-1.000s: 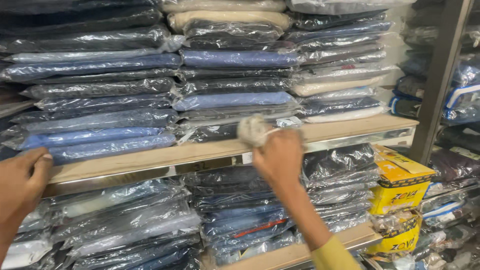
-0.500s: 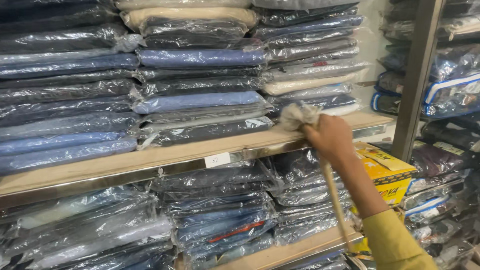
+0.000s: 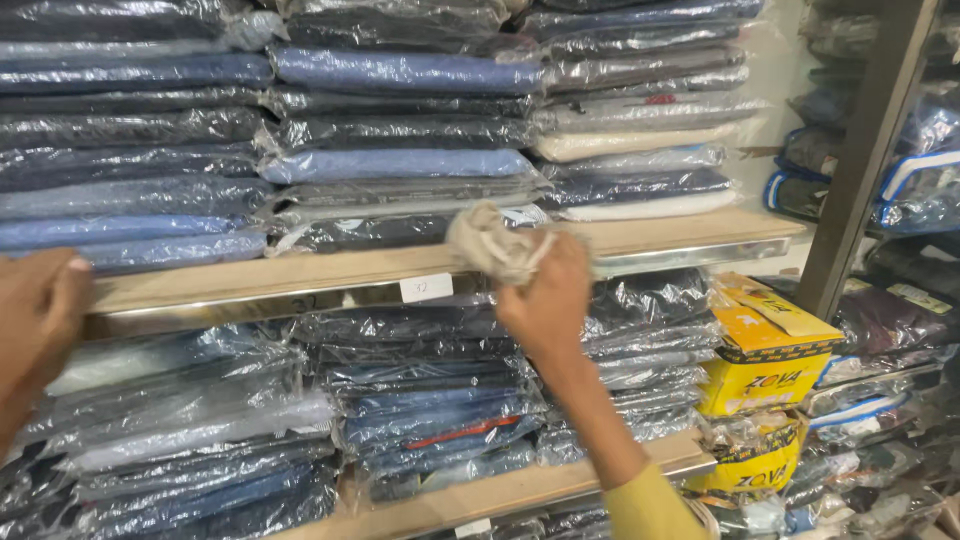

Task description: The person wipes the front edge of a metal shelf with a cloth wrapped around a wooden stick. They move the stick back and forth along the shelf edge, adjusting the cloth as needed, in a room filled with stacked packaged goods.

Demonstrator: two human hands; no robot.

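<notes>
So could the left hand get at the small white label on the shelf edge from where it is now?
Probably yes. The left hand rests on the front edge of the wooden shelf, and the white label sits farther along that same edge with nothing between them. The right hand, holding a cloth, is just past the label.

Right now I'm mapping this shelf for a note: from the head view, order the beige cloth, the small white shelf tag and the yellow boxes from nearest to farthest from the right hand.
1. Beige cloth: bunched in the grip of the right hand.
2. Small white shelf tag: just to the left, on the shelf's front edge.
3. Yellow boxes: off to the right, lower down.
</notes>
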